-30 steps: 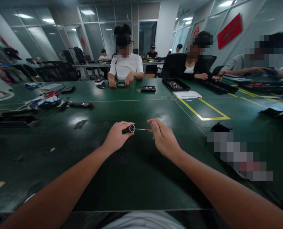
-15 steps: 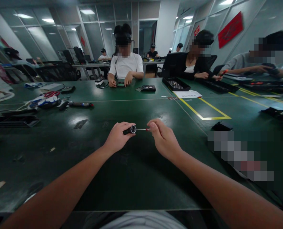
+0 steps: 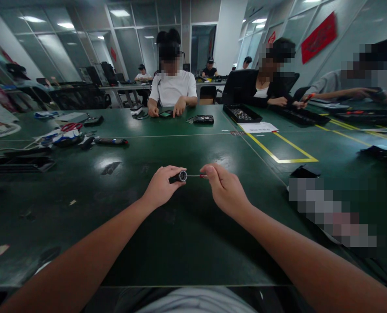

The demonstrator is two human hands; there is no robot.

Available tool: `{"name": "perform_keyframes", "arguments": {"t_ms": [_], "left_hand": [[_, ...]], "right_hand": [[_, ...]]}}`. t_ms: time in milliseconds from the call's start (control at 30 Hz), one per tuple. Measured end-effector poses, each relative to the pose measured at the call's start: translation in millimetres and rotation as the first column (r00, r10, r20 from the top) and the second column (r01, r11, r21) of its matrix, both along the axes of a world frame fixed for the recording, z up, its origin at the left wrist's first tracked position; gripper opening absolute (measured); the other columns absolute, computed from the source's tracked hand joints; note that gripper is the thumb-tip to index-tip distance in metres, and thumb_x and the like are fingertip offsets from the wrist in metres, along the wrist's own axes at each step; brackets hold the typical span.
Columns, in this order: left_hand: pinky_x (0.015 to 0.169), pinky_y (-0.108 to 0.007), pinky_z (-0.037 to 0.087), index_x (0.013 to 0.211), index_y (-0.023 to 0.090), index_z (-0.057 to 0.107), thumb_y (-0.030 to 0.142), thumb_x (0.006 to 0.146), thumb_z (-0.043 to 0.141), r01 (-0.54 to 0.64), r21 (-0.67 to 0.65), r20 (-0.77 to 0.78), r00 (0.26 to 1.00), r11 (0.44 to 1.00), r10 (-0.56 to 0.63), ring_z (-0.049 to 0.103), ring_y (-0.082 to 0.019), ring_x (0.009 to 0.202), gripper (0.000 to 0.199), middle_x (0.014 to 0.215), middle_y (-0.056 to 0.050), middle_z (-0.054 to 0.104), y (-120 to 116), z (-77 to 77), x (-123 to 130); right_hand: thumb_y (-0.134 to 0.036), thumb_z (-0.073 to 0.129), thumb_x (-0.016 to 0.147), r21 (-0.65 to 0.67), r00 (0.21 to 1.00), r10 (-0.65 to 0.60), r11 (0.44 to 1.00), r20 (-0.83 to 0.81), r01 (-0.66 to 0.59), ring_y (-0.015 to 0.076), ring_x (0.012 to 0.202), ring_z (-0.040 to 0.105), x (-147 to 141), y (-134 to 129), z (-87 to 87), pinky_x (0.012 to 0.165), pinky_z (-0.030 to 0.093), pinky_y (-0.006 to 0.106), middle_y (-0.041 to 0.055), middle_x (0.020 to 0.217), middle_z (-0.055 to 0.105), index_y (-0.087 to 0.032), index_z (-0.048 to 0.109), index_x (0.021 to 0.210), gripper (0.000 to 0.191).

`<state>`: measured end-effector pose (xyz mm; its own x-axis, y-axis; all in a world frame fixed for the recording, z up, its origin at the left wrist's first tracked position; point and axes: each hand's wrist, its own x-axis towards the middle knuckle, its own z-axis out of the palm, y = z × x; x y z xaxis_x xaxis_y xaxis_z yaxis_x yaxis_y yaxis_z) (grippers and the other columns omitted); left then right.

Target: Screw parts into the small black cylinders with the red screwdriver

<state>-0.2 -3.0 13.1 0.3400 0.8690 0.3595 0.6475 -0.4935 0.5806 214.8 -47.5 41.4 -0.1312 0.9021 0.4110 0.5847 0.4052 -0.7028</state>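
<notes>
My left hand (image 3: 162, 184) is closed round a small black cylinder with a silver-rimmed round end, which looks like a flashlight (image 3: 182, 176). That round end is turned toward me and slightly right. In my right hand (image 3: 224, 184) is a thin screwdriver (image 3: 195, 176), its red-tipped handle mostly hidden by the fingers. The metal shaft points left and its tip meets the edge of the flashlight's rim; whether it goes inside I cannot tell. Both hands are above the green table (image 3: 186, 243).
Left lie red-handled scissors (image 3: 72, 127), a dark pen-like tool (image 3: 111, 142) and a black tray (image 3: 20, 163). A black device (image 3: 203, 119) and a partitioned black box (image 3: 242, 114) stand farther back. Co-workers sit across; yellow tape (image 3: 297, 161) marks the table at right.
Both hands stay in nearly the same place, the screwdriver still against the flashlight. The view has shifted very slightly.
</notes>
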Motion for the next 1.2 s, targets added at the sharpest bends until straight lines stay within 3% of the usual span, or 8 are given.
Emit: {"name": "perform_keyframes", "arguments": {"t_ms": [200, 300, 500, 700, 800, 867, 967, 1200], "left_hand": [[0.107, -0.049, 0.043, 0.121, 0.026, 0.070, 0.021, 0.085, 0.074, 0.007, 0.008, 0.025, 1.000, 1.000, -0.007, 0.063, -0.026, 0.115, 0.036, 0.121, -0.005, 0.070, 2, -3.1, -2], [0.105, -0.048, 0.045, 0.121, 0.026, 0.070, 0.022, 0.085, 0.075, 0.010, 0.027, 0.039, 0.999, 1.000, -0.011, 0.063, -0.025, 0.115, 0.036, 0.122, -0.006, 0.070, 2, -4.0, -3], [0.102, -0.046, 0.047, 0.119, 0.027, 0.071, 0.020, 0.084, 0.075, 0.032, 0.009, 0.037, 0.999, 0.999, -0.032, 0.064, -0.026, 0.113, 0.036, 0.120, -0.005, 0.071, -1, -1.8, 0], [0.102, -0.046, 0.047, 0.121, 0.026, 0.070, 0.021, 0.085, 0.075, 0.036, 0.009, 0.032, 0.999, 0.999, -0.036, 0.063, -0.025, 0.113, 0.037, 0.122, -0.005, 0.070, -1, -4.2, 0], [0.103, -0.046, 0.047, 0.122, 0.026, 0.069, 0.022, 0.085, 0.075, 0.044, 0.031, -0.001, 0.999, 0.999, -0.044, 0.062, -0.025, 0.112, 0.037, 0.120, -0.005, 0.070, -2, -2.1, 1], [0.110, -0.050, 0.041, 0.124, 0.027, 0.068, 0.023, 0.087, 0.072, 0.066, 0.090, -0.036, 0.997, 0.994, -0.063, 0.062, -0.025, 0.113, 0.037, 0.120, -0.005, 0.070, -3, 1.2, 2], [0.118, -0.056, 0.030, 0.127, 0.029, 0.066, 0.024, 0.090, 0.070, 0.083, 0.146, -0.073, 0.995, 0.986, -0.073, 0.060, -0.024, 0.114, 0.038, 0.121, -0.005, 0.069, -3, 5.4, 2], [0.114, -0.055, 0.036, 0.127, 0.028, 0.066, 0.024, 0.088, 0.072, 0.059, 0.063, -0.051, 0.997, 0.996, -0.056, 0.061, -0.026, 0.115, 0.039, 0.123, -0.005, 0.069, -3, 4.1, 2]], "right_hand": [[-0.028, 0.044, 0.099, 0.038, 0.999, 0.044, 0.998, 0.004, -0.044, 0.0208, 0.072, 0.064, -2, 1, -0.4, 0.066, 0.046, 0.034, 0.0030, 0.082, 0.066, -0.022, 0.049, 0.127, 0.029], [-0.028, 0.046, 0.098, 0.049, 0.997, 0.067, 0.997, -0.030, -0.065, 0.0209, 0.079, 0.065, -2, -1, -0.3, 0.071, 0.047, 0.034, 0.0036, 0.087, 0.065, -0.021, 0.049, 0.123, 0.026], [-0.039, 0.038, 0.104, 0.002, 0.999, -0.003, 1.000, -0.040, 0.003, 0.0159, 0.058, 0.056, 0, -2, 1.4, 0.057, 0.039, 0.031, -0.0013, 0.071, 0.061, -0.024, 0.058, 0.113, 0.026], [-0.038, 0.055, 0.096, -0.011, 0.960, -0.008, 1.000, -0.279, 0.005, 0.0186, 0.078, 0.065, -3, 4, -4.6, 0.072, 0.049, 0.033, 0.0048, 0.090, 0.070, -0.021, 0.060, 0.106, 0.020], [-0.042, 0.051, 0.097, -0.068, 0.902, -0.030, 0.998, -0.432, 0.000, 0.0183, 0.076, 0.063, -3, 13, -10.0, 0.075, 0.051, 0.035, 0.0033, 0.082, 0.067, -0.022, 0.061, 0.098, 0.023], [-0.045, 0.052, 0.095, -0.165, 0.775, -0.097, 0.986, -0.624, -0.009, 0.0170, 0.066, 0.058, -1, 22, -14.5, 0.070, 0.053, 0.035, 0.0002, 0.074, 0.060, -0.023, 0.057, 0.093, 0.023], [-0.049, 0.051, 0.092, -0.372, 0.631, -0.168, 0.905, -0.757, -0.206, 0.0151, 0.051, 0.046, 6, 34, -19.9, 0.063, 0.053, 0.038, -0.0047, 0.060, 0.043, -0.024, 0.050, 0.080, 0.027], [-0.049, 0.055, 0.091, -0.220, 0.644, -0.125, 0.973, -0.754, -0.068, 0.0151, 0.063, 0.055, 8, 32, -17.4, 0.070, 0.056, 0.036, -0.0014, 0.075, 0.055, -0.025, 0.055, 0.089, 0.024]]}}
